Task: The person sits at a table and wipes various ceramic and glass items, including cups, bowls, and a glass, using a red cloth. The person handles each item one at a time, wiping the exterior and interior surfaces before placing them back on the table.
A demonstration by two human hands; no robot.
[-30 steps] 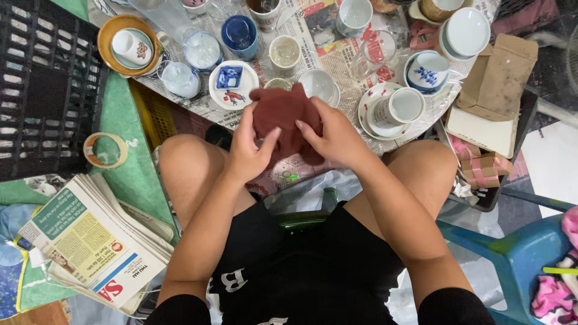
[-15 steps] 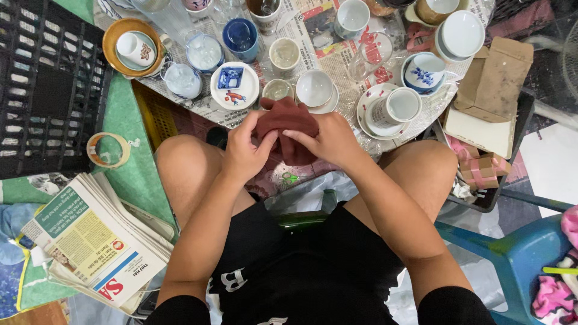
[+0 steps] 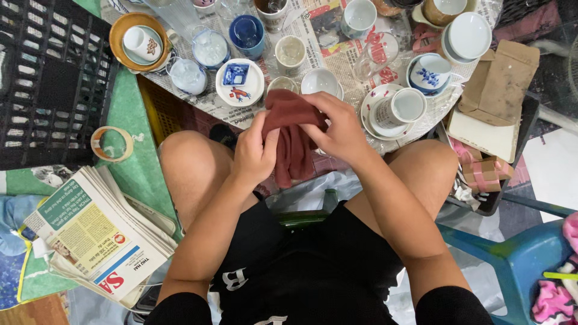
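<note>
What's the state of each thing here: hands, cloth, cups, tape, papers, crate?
left hand: gripping the cloth
right hand: gripping the cloth
dark red cloth: bunched, held over the lap
blue cup: upright, looks empty
white cup: tilted on its saucer
tape roll: lying flat
newspaper stack: folded, piled
black crate: contents not visible

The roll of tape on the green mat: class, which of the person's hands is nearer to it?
Left. The left hand grips the red cloth on the side toward the tape; the right hand lies beyond the cloth.
</note>
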